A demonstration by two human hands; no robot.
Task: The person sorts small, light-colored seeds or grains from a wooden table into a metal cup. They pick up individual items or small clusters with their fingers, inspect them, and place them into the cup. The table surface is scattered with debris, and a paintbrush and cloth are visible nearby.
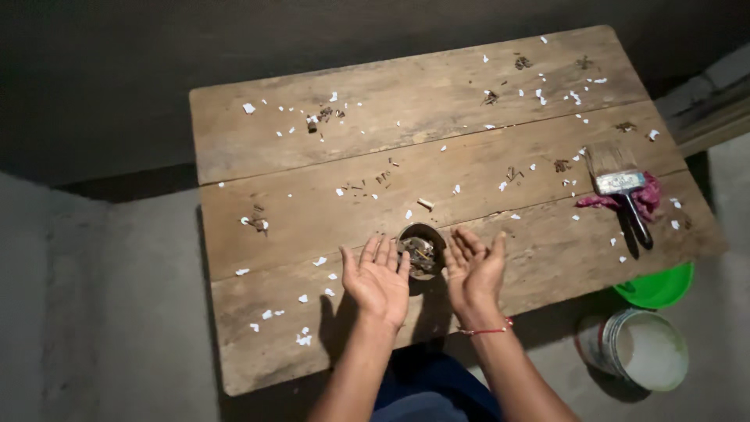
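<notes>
One small round cup (421,248), dark, full of scraps, sits near table's (469,148) front edge. Your left hand (378,277) & right hand (473,270): palms up, fingers spread, flanking it, holding nothing.

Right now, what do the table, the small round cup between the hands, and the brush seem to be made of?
The long plank table looks like bare, unfinished wood: grain, knots and seams between boards show. The small dark round cup between the left hand and right hand may be metal or clay; too dim to tell. The flat paintbrush seems to have pale bristles, a shiny metal band and a dark handle.
</notes>
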